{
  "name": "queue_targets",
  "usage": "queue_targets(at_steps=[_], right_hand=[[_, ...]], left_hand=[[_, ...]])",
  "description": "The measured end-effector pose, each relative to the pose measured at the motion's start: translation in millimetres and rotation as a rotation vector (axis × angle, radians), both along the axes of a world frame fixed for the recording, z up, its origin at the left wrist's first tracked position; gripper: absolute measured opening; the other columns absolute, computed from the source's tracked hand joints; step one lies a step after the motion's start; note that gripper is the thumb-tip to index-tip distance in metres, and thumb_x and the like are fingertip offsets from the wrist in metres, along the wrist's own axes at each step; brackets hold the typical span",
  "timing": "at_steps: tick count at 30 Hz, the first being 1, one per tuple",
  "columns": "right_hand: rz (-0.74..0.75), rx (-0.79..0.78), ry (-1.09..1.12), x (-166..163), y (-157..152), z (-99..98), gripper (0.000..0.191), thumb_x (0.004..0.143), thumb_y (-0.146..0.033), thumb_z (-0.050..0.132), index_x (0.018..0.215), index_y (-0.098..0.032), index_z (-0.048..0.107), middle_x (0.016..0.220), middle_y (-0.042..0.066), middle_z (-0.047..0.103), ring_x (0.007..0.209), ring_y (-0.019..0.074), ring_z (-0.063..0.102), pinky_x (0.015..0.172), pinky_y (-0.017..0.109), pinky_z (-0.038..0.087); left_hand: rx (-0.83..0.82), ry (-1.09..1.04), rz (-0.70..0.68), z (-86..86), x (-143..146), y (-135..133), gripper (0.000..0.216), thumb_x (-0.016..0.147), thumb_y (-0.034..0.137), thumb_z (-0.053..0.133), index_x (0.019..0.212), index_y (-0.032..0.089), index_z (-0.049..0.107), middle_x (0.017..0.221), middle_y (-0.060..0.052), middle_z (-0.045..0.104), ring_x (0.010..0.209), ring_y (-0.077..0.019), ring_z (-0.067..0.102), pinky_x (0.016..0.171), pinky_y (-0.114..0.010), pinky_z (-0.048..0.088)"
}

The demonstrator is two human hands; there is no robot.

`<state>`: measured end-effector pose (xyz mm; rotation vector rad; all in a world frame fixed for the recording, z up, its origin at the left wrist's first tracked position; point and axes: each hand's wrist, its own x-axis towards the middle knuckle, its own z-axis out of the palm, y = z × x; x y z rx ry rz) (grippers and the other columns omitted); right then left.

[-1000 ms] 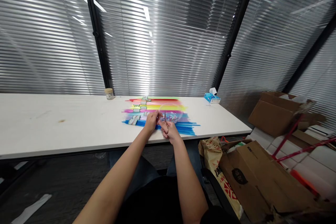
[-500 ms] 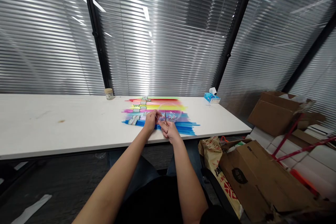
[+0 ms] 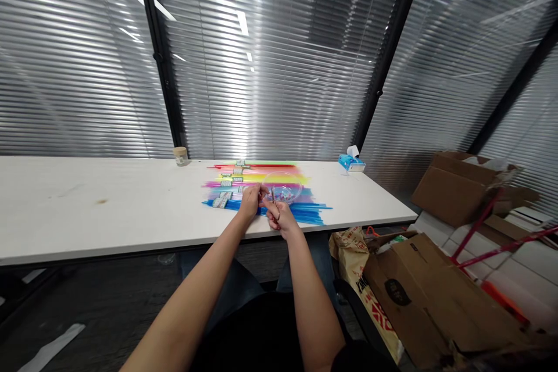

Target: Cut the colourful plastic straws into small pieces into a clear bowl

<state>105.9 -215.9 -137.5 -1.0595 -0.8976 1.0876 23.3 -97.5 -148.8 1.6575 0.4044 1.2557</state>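
Close together over the coloured strips, both my hands work at the middle of the table. My right hand is closed around a pair of scissors, its blades pointing away from me. Just left of it, my left hand has its fingers pinched; what they hold is too small to make out. A clear round bowl with small colourful bits inside stands right behind the scissors. Under and around my hands lie bundles of thin sticks or straws, the nearest a blue bundle, with yellow ones and red ones farther back.
On the white table, a lidded jar stands at the back left and a blue tissue box at the back right. Cardboard boxes and a printed paper bag crowd the floor at right. Window blinds rise behind.
The scissors in my right hand have turned slightly, and their blades look closer together and tilt a little left. My left hand stays almost in place.
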Motion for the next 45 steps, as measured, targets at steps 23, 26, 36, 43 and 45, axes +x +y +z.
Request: queue_targets(at_steps=[23,26,36,43,45], right_hand=[[-0.046,0.027,-0.033,-1.0,0.5,-2.8,0.056,0.063,-0.065,0.087,0.067,-0.022,0.051,0.047,-0.014,0.037,0.031,0.0017,0.027,0.032,0.019,0.013],[-0.055,0.025,-0.033,-1.5,-0.3,-1.8,0.053,0.065,-0.061,0.087,0.066,-0.022,0.051,0.047,-0.013,0.038,0.031,0.0016,0.027,0.031,0.019,0.013],[-0.064,0.016,-0.032,-3.3,-1.1,-0.5,0.047,0.071,-0.054,0.087,0.067,-0.021,0.054,0.046,-0.013,0.039,0.031,0.0018,0.026,0.031,0.019,0.015],[0.005,-0.006,-0.015,-1.1,-2.2,1.4,0.055,0.068,-0.068,0.083,0.073,-0.02,0.059,0.046,-0.012,0.04,0.031,0.0027,0.028,0.031,0.019,0.014],[0.011,0.001,-0.018,-1.2,-2.2,1.1,0.058,0.063,-0.069,0.086,0.068,-0.021,0.054,0.045,-0.013,0.04,0.031,0.0025,0.028,0.031,0.018,0.014]], left_hand=[[0.036,0.048,-0.006,-0.3,-2.1,0.2,0.049,0.09,0.058,0.049,0.069,0.018,0.067,0.054,0.001,0.046,0.052,-0.0151,0.043,0.051,-0.029,0.034],[0.039,0.047,-0.008,-0.7,-1.7,0.8,0.05,0.09,0.059,0.049,0.069,0.018,0.066,0.053,0.002,0.045,0.051,-0.0147,0.043,0.05,-0.028,0.034],[0.032,0.047,-0.017,1.0,-1.8,-0.7,0.05,0.091,0.06,0.047,0.071,0.018,0.067,0.051,0.003,0.043,0.047,-0.0135,0.041,0.048,-0.028,0.032],[0.042,0.043,0.002,0.1,-1.5,0.2,0.055,0.093,0.064,0.043,0.073,0.018,0.066,0.053,0.002,0.045,0.049,-0.0147,0.043,0.05,-0.029,0.033],[0.044,0.041,0.011,-0.1,-1.3,0.5,0.056,0.093,0.064,0.044,0.072,0.018,0.066,0.053,0.002,0.046,0.05,-0.015,0.044,0.051,-0.029,0.034]])
